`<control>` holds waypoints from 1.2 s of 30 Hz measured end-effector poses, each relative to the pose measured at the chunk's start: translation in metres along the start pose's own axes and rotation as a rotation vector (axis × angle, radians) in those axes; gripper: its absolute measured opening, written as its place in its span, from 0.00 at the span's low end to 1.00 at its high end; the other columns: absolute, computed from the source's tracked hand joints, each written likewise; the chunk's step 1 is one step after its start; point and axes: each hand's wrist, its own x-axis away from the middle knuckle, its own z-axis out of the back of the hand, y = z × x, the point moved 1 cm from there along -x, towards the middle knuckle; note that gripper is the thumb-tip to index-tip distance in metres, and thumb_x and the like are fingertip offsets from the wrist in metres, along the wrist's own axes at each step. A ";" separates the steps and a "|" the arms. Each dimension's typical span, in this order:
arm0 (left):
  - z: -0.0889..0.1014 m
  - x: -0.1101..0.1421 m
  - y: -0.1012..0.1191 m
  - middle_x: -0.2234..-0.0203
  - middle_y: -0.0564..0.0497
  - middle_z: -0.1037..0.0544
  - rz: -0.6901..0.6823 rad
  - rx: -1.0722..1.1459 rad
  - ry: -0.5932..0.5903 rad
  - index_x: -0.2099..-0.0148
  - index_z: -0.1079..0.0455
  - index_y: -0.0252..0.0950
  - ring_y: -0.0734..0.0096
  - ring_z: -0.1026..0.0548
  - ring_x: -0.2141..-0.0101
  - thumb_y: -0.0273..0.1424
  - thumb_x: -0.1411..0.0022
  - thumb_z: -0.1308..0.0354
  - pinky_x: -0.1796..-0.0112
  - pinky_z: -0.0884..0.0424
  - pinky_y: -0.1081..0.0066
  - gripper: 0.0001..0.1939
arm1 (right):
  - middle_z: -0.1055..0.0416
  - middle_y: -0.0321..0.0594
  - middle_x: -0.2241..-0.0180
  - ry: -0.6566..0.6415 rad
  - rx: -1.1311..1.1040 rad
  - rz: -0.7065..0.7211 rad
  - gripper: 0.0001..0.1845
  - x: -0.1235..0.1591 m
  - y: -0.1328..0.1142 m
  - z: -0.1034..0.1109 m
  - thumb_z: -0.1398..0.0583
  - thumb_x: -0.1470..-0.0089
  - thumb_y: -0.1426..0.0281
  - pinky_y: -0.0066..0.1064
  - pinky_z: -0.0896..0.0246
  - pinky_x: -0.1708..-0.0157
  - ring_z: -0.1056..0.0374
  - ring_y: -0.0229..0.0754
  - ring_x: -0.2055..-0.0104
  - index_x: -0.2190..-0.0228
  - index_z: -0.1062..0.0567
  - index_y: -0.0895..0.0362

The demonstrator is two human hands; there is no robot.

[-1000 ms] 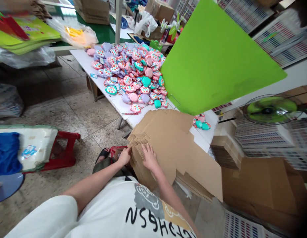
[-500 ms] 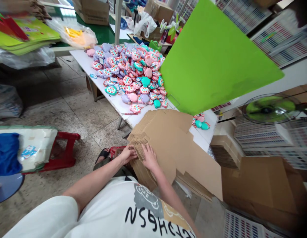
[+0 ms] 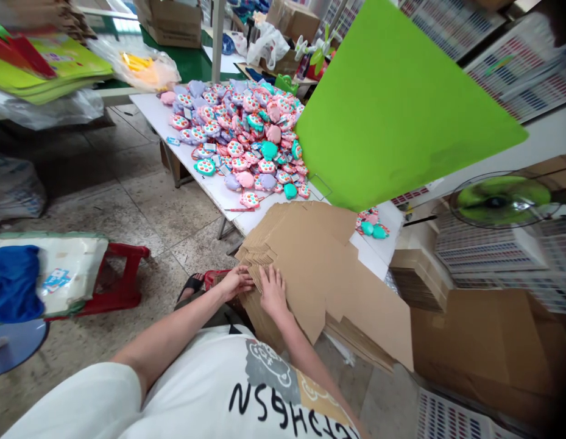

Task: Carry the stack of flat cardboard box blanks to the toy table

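Note:
A stack of flattened cardboard boxes (image 3: 310, 256) lies in front of me, partly on the white table, its layered edges fanned out at the left. My left hand (image 3: 236, 283) is at that layered edge, fingers bent and closed on the sheets' rims; how many sheets they hold is hidden. Close beside it, my right hand (image 3: 272, 292) rests on the top sheet near the same edge, its fingers stretched out and slightly spread.
Past the cardboard, a white table (image 3: 150, 110) bears a heap of colourful pop toys (image 3: 246, 134). A large green board (image 3: 392, 110) leans at the right, near a fan (image 3: 499, 198). Folded cartons (image 3: 484, 347) stand lower right. A red stool (image 3: 127, 274) is at the left.
Both hands stay at the edge of the cardboard stack. My right hand has shifted very slightly left with its fingers a little closer together; the view has moved slightly.

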 end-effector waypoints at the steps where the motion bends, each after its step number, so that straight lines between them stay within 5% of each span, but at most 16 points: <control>1: 0.003 -0.001 -0.001 0.70 0.53 0.26 -0.016 -0.034 0.034 0.53 0.41 0.36 0.73 0.23 0.71 0.11 0.55 0.47 0.68 0.27 0.73 0.27 | 0.65 0.47 0.31 -0.003 -0.004 0.004 0.51 -0.001 0.001 0.002 0.43 0.53 0.81 0.52 0.64 0.37 0.67 0.59 0.30 0.34 0.58 0.48; 5: 0.010 -0.006 -0.006 0.71 0.51 0.25 -0.077 -0.173 0.151 0.54 0.34 0.32 0.71 0.25 0.69 0.09 0.59 0.51 0.67 0.29 0.74 0.28 | 0.63 0.45 0.31 -0.014 -0.021 0.007 0.52 0.000 0.003 0.011 0.43 0.55 0.82 0.50 0.63 0.37 0.66 0.57 0.31 0.34 0.59 0.48; 13: 0.011 -0.006 -0.014 0.65 0.46 0.21 -0.108 -0.274 0.177 0.53 0.29 0.31 0.61 0.25 0.58 0.10 0.61 0.50 0.56 0.30 0.68 0.31 | 0.63 0.44 0.31 -0.026 -0.036 0.009 0.51 0.002 0.003 0.017 0.43 0.53 0.81 0.49 0.61 0.37 0.66 0.57 0.31 0.34 0.60 0.48; 20: 0.007 -0.008 -0.003 0.75 0.52 0.26 -0.002 -0.139 0.121 0.60 0.36 0.34 0.70 0.24 0.70 0.17 0.51 0.42 0.66 0.27 0.70 0.15 | 0.65 0.43 0.31 -0.026 -0.041 0.016 0.53 0.002 0.005 0.014 0.42 0.53 0.79 0.48 0.63 0.36 0.68 0.54 0.30 0.34 0.62 0.47; 26: -0.004 -0.010 0.014 0.79 0.56 0.30 0.091 -0.016 -0.006 0.63 0.42 0.36 0.73 0.25 0.77 0.15 0.49 0.42 0.70 0.25 0.69 0.16 | 0.70 0.47 0.30 -0.086 -0.082 0.041 0.56 0.007 0.006 0.003 0.36 0.54 0.66 0.54 0.68 0.37 0.73 0.59 0.30 0.34 0.64 0.49; 30: 0.000 -0.008 0.015 0.76 0.55 0.29 0.087 0.007 -0.046 0.61 0.41 0.35 0.73 0.24 0.74 0.15 0.49 0.42 0.68 0.24 0.69 0.17 | 0.67 0.49 0.31 0.052 0.014 -0.045 0.53 0.007 0.001 -0.009 0.38 0.53 0.73 0.53 0.70 0.36 0.72 0.59 0.30 0.34 0.60 0.52; 36: 0.019 -0.011 0.005 0.69 0.50 0.25 0.033 -0.095 0.021 0.57 0.36 0.33 0.75 0.25 0.73 0.12 0.54 0.45 0.69 0.27 0.73 0.21 | 0.63 0.41 0.31 0.042 -0.015 -0.036 0.52 0.003 0.000 -0.003 0.43 0.53 0.80 0.53 0.63 0.37 0.66 0.58 0.31 0.34 0.63 0.47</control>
